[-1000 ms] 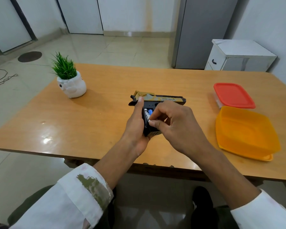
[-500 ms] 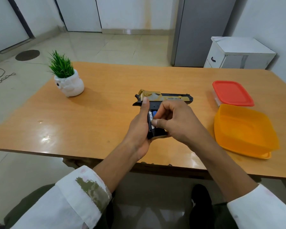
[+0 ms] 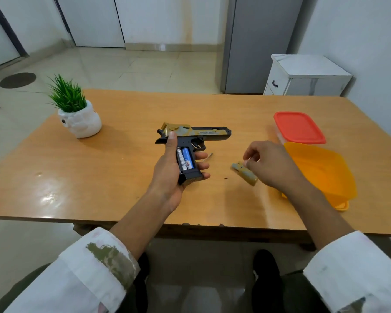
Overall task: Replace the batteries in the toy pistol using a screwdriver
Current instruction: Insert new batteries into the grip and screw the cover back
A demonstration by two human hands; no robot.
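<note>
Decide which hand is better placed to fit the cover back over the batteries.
Right. The right hand is at the cover on the table, while the left hand grips the pistol.

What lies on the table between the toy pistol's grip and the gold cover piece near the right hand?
In the head view, between the toy pistol and the cover piece: bare table, apart from a small dark speck and a thin pin-like item.

Glossy wooden table point(image 3: 77, 177), matt black-and-gold plastic toy pistol point(image 3: 196, 134), translucent orange plastic container point(image 3: 321, 172).
</note>
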